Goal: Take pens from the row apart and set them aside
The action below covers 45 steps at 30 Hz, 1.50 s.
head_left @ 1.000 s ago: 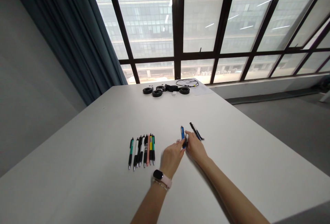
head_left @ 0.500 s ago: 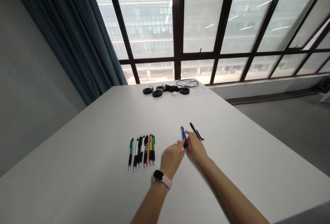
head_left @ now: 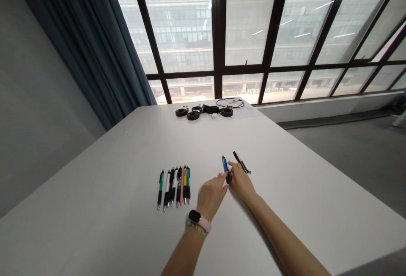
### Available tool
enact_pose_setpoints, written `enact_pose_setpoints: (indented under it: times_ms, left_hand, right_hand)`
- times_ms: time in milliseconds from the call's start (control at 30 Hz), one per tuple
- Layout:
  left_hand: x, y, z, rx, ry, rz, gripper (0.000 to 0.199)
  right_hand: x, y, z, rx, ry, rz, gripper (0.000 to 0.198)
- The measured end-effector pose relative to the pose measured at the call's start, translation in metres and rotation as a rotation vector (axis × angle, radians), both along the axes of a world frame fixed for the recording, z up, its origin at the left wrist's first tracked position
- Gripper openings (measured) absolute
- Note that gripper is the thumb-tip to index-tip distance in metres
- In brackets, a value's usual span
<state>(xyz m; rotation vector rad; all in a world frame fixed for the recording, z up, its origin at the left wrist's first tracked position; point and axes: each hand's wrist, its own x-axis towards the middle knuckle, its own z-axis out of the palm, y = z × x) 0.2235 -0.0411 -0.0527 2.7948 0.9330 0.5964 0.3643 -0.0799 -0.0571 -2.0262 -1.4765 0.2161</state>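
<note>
In the head view, a row of pens (head_left: 173, 187), among them green, white, black, pink and yellow ones, is lying on the left part of the white table (head_left: 136, 153). Some dark pens (head_left: 242, 163) are lying slanted just beyond the right hand (head_left: 242, 183), their far ends leaning left. At the far edge, black rolls (head_left: 193, 116) are sitting beside a looped cable (head_left: 230, 102) and a sheet of paper (head_left: 249, 111). The right hand is standing between the blue pen (head_left: 225, 164) and those dark pens, and fingers are covering part of the blue pen's near end.

The blue pen is lying right of the row, its long axis running near to far, its far end tilting slightly left. The left hand (head_left: 211, 193) is reaching its thumb and forefinger, close together, to the pen's near end; whether they are gripping cannot be told. The right hand is curling its fingers beside the pen; its hold cannot be told.
</note>
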Motion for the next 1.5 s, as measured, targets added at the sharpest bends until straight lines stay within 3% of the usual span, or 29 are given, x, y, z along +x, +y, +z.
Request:
enact_pose_setpoints:
  times_ms: [1500]
  left_hand:
    - [0.001,-0.001,0.003,0.025,-0.006,-0.012,0.038]
  right_hand:
    - [0.013,0.003,-0.012,0.172,0.146,0.105,0.035]
